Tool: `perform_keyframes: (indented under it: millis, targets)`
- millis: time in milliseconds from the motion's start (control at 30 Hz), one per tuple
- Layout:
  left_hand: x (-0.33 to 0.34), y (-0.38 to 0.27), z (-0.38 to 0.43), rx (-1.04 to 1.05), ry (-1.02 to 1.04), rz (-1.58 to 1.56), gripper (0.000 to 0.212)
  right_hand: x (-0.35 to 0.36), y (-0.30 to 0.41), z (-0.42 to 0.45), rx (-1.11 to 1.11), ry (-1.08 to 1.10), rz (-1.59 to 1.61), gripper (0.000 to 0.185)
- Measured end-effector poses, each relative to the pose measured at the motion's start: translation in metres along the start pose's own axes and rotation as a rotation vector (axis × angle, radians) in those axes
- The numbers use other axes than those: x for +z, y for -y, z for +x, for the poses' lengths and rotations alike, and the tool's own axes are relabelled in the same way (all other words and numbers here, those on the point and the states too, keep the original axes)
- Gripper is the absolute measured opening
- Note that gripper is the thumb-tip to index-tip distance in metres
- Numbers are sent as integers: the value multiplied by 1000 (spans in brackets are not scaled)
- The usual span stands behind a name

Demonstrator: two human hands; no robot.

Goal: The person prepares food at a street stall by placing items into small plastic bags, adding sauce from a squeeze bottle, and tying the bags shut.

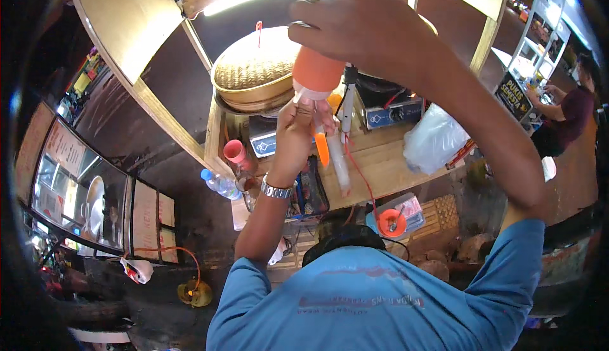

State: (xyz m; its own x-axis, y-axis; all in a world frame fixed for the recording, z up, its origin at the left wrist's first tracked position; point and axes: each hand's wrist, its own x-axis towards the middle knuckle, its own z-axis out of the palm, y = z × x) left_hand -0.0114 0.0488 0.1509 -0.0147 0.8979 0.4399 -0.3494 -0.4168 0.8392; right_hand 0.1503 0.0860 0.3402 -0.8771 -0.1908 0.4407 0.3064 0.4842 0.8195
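My right hand (pixel 333 23), with rings on its fingers, is raised at the top centre and grips a bottle of orange liquid (pixel 318 73), tilted with its mouth down. Just below, my left hand (pixel 302 122), a metal watch on its wrist, pinches a narrow clear plastic bag near the bottle's mouth. Orange liquid fills the bag's lower tip (pixel 322 150). Whether the bottle's mouth touches the bag is hidden by the fingers. A long clear plastic sleeve (pixel 339 165) lies on the wooden counter (pixel 380 180) beside it. A woven bamboo steamer (pixel 257 73) stands to the left of the bottle.
Two burners with blue fronts (pixel 263 144) stand on the counter. A pink cup (pixel 234 151) and capped water bottle (pixel 220 184) are at left, a white plastic bag (pixel 435 139) at right. An orange bowl (pixel 391 221) sits lower down. A person (pixel 571 108) stands at another stall.
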Motion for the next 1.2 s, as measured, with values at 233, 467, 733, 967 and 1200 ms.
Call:
perform_keyframes:
  millis: [233, 467, 733, 967, 1200]
  targets:
    - [-9, 23, 3, 104, -97, 635, 41, 55, 54, -94, 443, 301, 139, 38]
    - [-14, 64, 9, 480, 44, 1211, 23, 111, 171, -190, 984, 421, 933, 54]
    - [-6, 131, -19, 416, 92, 1050, 23, 122, 292, -232, 1452, 387, 1175, 66]
    - [2, 126, -41, 36, -8, 513, 35, 172, 292, -273, 1823, 194, 952, 66]
    - [1, 103, -63, -98, -52, 502, 36, 189, 304, -307, 1872, 110, 935, 73]
